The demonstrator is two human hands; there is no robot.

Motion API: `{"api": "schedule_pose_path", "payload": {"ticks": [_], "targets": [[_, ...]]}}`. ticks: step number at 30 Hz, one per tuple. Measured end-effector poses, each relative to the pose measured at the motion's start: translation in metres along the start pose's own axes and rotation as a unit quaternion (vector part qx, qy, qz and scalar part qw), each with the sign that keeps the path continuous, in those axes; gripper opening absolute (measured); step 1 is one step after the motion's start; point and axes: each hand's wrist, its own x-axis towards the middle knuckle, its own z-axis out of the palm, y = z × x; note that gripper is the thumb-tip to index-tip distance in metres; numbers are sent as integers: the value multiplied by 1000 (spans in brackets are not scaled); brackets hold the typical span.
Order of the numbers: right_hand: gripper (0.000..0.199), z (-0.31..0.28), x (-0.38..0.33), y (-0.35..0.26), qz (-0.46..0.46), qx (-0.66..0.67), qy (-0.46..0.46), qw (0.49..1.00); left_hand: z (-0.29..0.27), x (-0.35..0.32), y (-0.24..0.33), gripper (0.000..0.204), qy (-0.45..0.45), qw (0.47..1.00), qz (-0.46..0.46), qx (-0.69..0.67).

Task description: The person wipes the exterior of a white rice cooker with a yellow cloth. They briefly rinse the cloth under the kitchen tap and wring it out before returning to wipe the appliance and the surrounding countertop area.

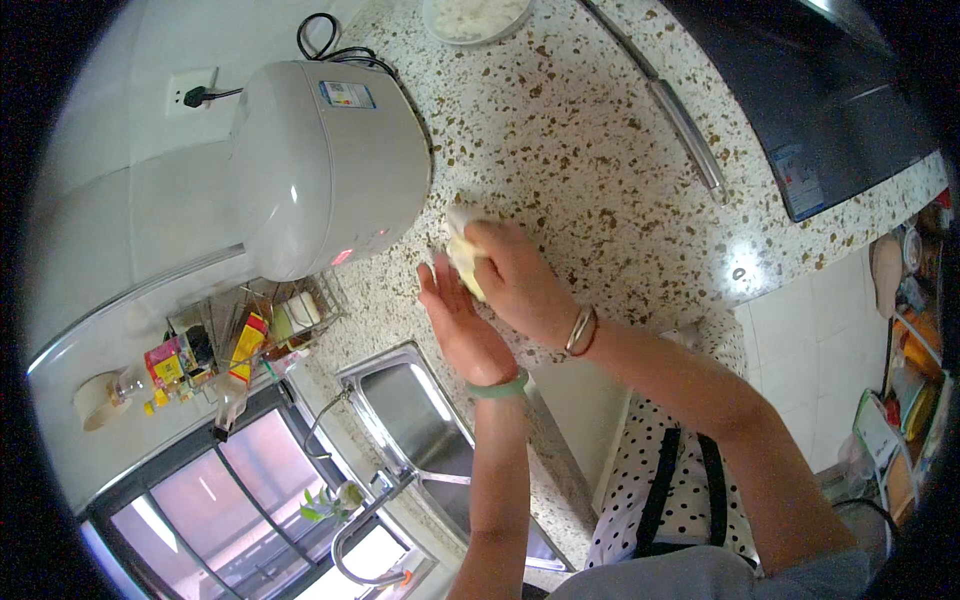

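Observation:
My right hand [525,280], with a silver bangle at the wrist, is closed around a pale yellow and white cloth [466,262] pressed to the speckled countertop [560,130]. Motion blurs the cloth, and the fingers cover part of it. Just left of it, my left hand [455,320], below which a green bangle sits, has its fingers stretched out and apart. It holds nothing, and its fingertips are close to the cloth; whether they touch it I cannot tell. A rounded grey-white rice cooker [340,170] stands beyond both hands on the left.
A knife with a steel handle [690,135] lies at the far right, near a black cooktop [830,110]. At the far edge is a dish [475,38] with white contents. A steel sink [405,400], a faucet [345,560] and a rack of bottles [245,345] are at the left.

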Motion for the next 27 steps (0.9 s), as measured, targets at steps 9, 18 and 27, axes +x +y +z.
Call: {"api": "schedule_pose_path", "payload": {"ticks": [9, 18, 27], "targets": [[31, 45, 74, 21, -105, -130, 73, 983, 0, 10, -3, 56, -120, 990, -67, -16], [28, 43, 70, 24, -65, -139, 44, 987, -5, 3, -2, 46, -122, 986, -104, 55], [39, 44, 57, -10, -155, -112, 51, 980, -17, -19, 8, 46, -111, 982, -141, -62]]}}
